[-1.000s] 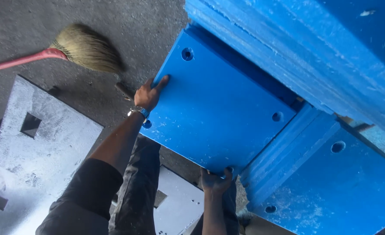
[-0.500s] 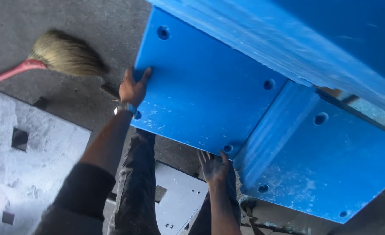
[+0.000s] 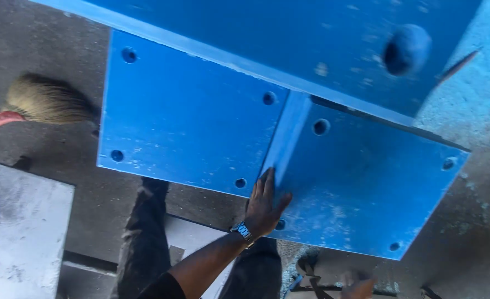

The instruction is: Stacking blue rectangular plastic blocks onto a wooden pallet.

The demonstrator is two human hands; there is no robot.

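A large blue-painted steel plate [image 3: 189,133] with round bolt holes and a raised centre rib [image 3: 286,138] hangs off a big blue beam [image 3: 289,39] above the concrete floor. My left hand [image 3: 264,205], with a wristwatch on it, lies flat with fingers spread on the plate's near edge, right beside the rib. It holds nothing. Only the knuckles of my right hand [image 3: 361,288] show at the bottom edge, below the plate and apart from it; its fingers are hidden.
A straw broom [image 3: 45,99] with a red handle lies on the floor left of the plate. A grey metal plate [image 3: 23,232] with square cut-outs lies at the lower left. My legs in dark trousers [image 3: 145,243] stand below the blue plate.
My left hand left the plate's left edge and now rests near the centre rib. My right hand let go of the plate's near edge and dropped low. The view shifted right.
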